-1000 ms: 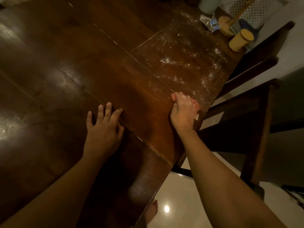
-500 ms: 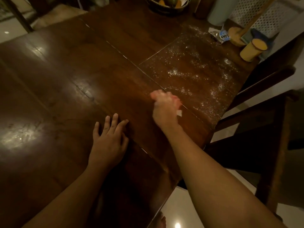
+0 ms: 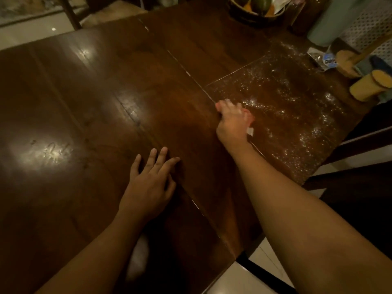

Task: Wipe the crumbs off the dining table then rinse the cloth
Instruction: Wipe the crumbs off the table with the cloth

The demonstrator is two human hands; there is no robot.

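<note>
A dark wooden dining table [image 3: 101, 107] fills the view. White crumbs [image 3: 292, 115] lie scattered over its right-hand panel. My right hand [image 3: 232, 124] is closed on a small white cloth [image 3: 250, 130], of which only a corner shows below the fingers; the hand presses on the table at the left edge of the crumb patch. Near the front of the table my left hand [image 3: 150, 183] lies flat on the wood with fingers spread, holding nothing.
A fruit bowl [image 3: 254, 11] stands at the far edge. At the far right are a foil packet [image 3: 322, 58], wooden cylinders [image 3: 369, 87] and a pale container [image 3: 331, 24]. Dark chairs [image 3: 364, 145] sit along the right side, over light floor tiles [image 3: 244, 279].
My right hand with the cloth has moved from the table's right edge leftward and up along the crumb patch's left border. The left hand has stayed flat. The view has tilted up.
</note>
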